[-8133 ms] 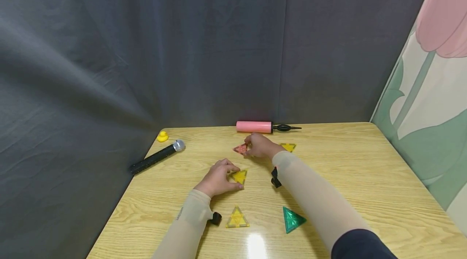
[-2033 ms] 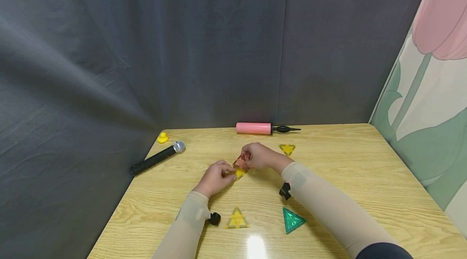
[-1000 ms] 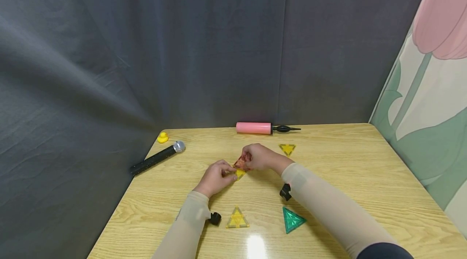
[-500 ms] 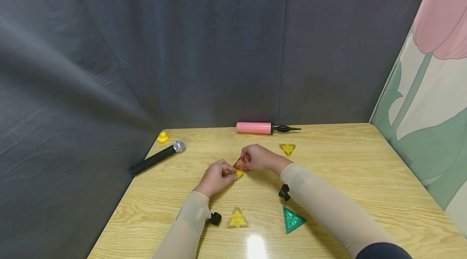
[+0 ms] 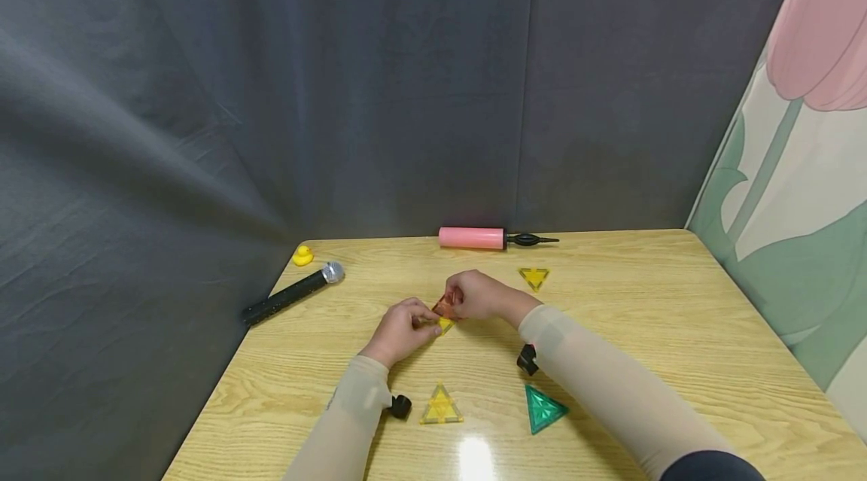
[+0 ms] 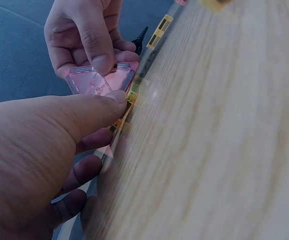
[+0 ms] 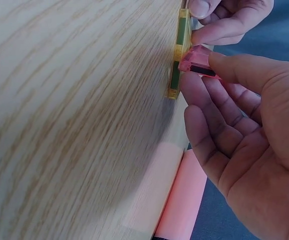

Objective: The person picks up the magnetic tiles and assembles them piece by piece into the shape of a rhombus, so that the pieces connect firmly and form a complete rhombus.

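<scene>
My right hand (image 5: pixel 479 294) pinches a red, see-through triangular magnetic tile (image 6: pixel 94 80) between thumb and fingers. That tile stands tilted up from the table, its lower edge at the far edge of a yellow triangular magnetic tile (image 5: pixel 445 325). My left hand (image 5: pixel 403 330) holds the yellow tile from the left, thumb and fingertips at its edge; in the right wrist view this yellow tile (image 7: pixel 182 35) lies flat on the wood. Whether the two tiles touch along the whole edge is hidden by fingers. In the left wrist view the left thumb overlaps the red tile's corner.
Nearer the front lie another yellow triangle tile (image 5: pixel 441 407) and a green triangle tile (image 5: pixel 544 409). A third yellow tile (image 5: pixel 534 277) lies behind the right wrist. Along the back and left are a pink hand pump (image 5: pixel 472 238), a microphone (image 5: pixel 291 296) and a rubber duck (image 5: pixel 302 255).
Since the earliest frame, my right hand has brought the red tile nearer, up against the yellow tile, and tilted it. Over the last second it has lowered slightly; my left hand stays put.
</scene>
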`<state>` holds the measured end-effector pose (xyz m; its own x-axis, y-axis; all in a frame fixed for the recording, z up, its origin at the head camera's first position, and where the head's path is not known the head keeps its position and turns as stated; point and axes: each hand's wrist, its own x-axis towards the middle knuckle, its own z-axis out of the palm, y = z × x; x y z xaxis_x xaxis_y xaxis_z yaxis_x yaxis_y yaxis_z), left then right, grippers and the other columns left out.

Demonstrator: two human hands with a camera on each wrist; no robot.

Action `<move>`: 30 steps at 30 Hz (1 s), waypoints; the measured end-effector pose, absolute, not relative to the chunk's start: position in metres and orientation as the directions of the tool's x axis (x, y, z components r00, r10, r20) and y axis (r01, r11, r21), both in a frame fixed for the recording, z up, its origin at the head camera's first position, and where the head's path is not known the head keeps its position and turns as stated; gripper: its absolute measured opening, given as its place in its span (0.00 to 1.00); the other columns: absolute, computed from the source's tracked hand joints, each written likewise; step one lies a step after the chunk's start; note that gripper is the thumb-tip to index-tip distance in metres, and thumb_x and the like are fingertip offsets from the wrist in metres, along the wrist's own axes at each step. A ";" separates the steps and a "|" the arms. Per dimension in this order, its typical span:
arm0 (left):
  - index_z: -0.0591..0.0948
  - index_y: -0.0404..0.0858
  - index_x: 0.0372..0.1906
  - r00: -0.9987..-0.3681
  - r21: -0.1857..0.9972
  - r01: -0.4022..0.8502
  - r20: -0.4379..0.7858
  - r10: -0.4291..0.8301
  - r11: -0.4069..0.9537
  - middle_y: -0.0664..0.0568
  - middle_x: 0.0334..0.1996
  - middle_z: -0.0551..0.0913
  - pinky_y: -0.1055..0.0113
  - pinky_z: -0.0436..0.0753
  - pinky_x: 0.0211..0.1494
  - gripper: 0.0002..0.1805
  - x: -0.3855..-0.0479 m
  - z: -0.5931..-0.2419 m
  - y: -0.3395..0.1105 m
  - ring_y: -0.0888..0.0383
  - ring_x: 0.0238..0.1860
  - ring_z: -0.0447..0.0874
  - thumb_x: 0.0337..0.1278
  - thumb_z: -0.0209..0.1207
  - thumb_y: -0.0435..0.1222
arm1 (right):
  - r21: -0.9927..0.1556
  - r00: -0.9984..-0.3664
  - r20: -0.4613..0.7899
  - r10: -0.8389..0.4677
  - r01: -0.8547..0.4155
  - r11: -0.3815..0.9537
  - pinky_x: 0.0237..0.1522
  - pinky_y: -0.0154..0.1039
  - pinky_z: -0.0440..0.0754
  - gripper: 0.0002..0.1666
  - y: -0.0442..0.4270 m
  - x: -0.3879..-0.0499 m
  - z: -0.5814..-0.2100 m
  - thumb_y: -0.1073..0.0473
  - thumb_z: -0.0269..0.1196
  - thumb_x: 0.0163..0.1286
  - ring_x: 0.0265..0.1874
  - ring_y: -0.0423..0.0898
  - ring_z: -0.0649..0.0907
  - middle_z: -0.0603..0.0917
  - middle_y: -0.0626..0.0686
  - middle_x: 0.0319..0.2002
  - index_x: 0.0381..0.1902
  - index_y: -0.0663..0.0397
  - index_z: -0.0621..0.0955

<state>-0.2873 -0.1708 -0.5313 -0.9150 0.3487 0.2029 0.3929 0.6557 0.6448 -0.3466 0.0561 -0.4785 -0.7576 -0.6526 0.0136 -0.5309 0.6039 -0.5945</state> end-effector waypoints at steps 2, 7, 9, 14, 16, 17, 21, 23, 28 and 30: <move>0.92 0.48 0.46 -0.915 0.642 0.394 0.205 0.348 0.657 0.61 0.43 0.84 0.65 0.80 0.41 0.08 -0.287 -0.532 -0.171 0.60 0.35 0.77 0.63 0.74 0.41 | -0.588 -0.750 0.011 -0.662 -0.540 0.602 0.27 0.35 0.73 0.09 0.057 -0.347 -0.479 0.67 0.71 0.64 0.23 0.39 0.75 0.79 0.44 0.23 0.33 0.48 0.83; 0.92 0.48 0.46 -0.916 0.643 0.392 0.204 0.346 0.658 0.60 0.43 0.84 0.65 0.79 0.40 0.08 -0.288 -0.532 -0.171 0.59 0.35 0.77 0.63 0.74 0.41 | -0.568 -0.731 -0.022 -0.682 -0.552 0.610 0.27 0.35 0.72 0.12 0.057 -0.348 -0.480 0.70 0.75 0.59 0.22 0.39 0.75 0.78 0.44 0.22 0.34 0.52 0.83; 0.92 0.48 0.46 -0.915 0.643 0.394 0.205 0.348 0.657 0.60 0.43 0.84 0.65 0.80 0.40 0.08 -0.288 -0.532 -0.171 0.59 0.35 0.77 0.63 0.74 0.41 | -0.557 -0.731 -0.027 -0.682 -0.555 0.617 0.27 0.35 0.72 0.13 0.056 -0.348 -0.481 0.69 0.77 0.58 0.22 0.40 0.75 0.78 0.44 0.22 0.34 0.52 0.83; 0.92 0.48 0.45 -0.911 0.638 0.403 0.214 0.352 0.656 0.60 0.42 0.84 0.66 0.80 0.41 0.08 -0.289 -0.532 -0.171 0.59 0.35 0.77 0.63 0.74 0.40 | -0.547 -0.745 -0.010 -0.667 -0.554 0.628 0.27 0.35 0.72 0.10 0.054 -0.348 -0.482 0.68 0.76 0.60 0.23 0.40 0.74 0.77 0.45 0.23 0.33 0.55 0.83; 0.92 0.48 0.45 -0.910 0.636 0.406 0.218 0.351 0.656 0.60 0.42 0.84 0.66 0.80 0.41 0.08 -0.289 -0.533 -0.171 0.60 0.35 0.78 0.63 0.74 0.40 | -0.552 -0.751 -0.010 -0.660 -0.546 0.630 0.27 0.35 0.73 0.09 0.054 -0.348 -0.481 0.68 0.75 0.61 0.24 0.40 0.75 0.78 0.45 0.23 0.33 0.56 0.83; 0.92 0.48 0.45 -0.911 0.635 0.406 0.219 0.351 0.657 0.60 0.42 0.84 0.66 0.80 0.41 0.08 -0.289 -0.533 -0.171 0.60 0.35 0.78 0.63 0.74 0.40 | -0.555 -0.755 -0.012 -0.656 -0.541 0.632 0.27 0.35 0.74 0.09 0.054 -0.348 -0.481 0.67 0.75 0.62 0.24 0.40 0.75 0.78 0.45 0.23 0.33 0.56 0.83; 0.93 0.47 0.45 -0.911 0.635 0.406 0.222 0.348 0.658 0.60 0.41 0.84 0.66 0.79 0.40 0.08 -0.289 -0.533 -0.170 0.61 0.35 0.77 0.62 0.74 0.41 | -0.563 -0.763 -0.011 -0.647 -0.530 0.635 0.28 0.35 0.76 0.09 0.052 -0.347 -0.481 0.66 0.75 0.63 0.25 0.40 0.77 0.79 0.45 0.24 0.32 0.54 0.83; 0.93 0.48 0.45 -0.911 0.633 0.407 0.223 0.347 0.659 0.60 0.41 0.84 0.66 0.79 0.40 0.08 -0.289 -0.532 -0.170 0.61 0.34 0.76 0.62 0.74 0.41 | -0.565 -0.766 -0.009 -0.643 -0.527 0.635 0.28 0.35 0.76 0.09 0.052 -0.346 -0.481 0.66 0.75 0.62 0.25 0.41 0.77 0.79 0.45 0.25 0.32 0.53 0.83; 0.93 0.48 0.45 -0.911 0.629 0.406 0.221 0.348 0.663 0.60 0.41 0.84 0.66 0.79 0.39 0.08 -0.289 -0.532 -0.170 0.61 0.34 0.75 0.62 0.74 0.41 | -0.554 -0.773 -0.008 -0.635 -0.525 0.646 0.29 0.36 0.76 0.09 0.052 -0.346 -0.483 0.65 0.76 0.61 0.26 0.41 0.77 0.79 0.45 0.24 0.31 0.52 0.83; 0.93 0.48 0.45 -0.912 0.630 0.402 0.216 0.347 0.664 0.60 0.41 0.84 0.66 0.79 0.40 0.08 -0.288 -0.532 -0.170 0.61 0.34 0.76 0.63 0.74 0.41 | -0.550 -0.774 -0.012 -0.633 -0.523 0.651 0.29 0.37 0.76 0.09 0.053 -0.346 -0.484 0.65 0.76 0.61 0.25 0.41 0.76 0.79 0.45 0.24 0.30 0.52 0.83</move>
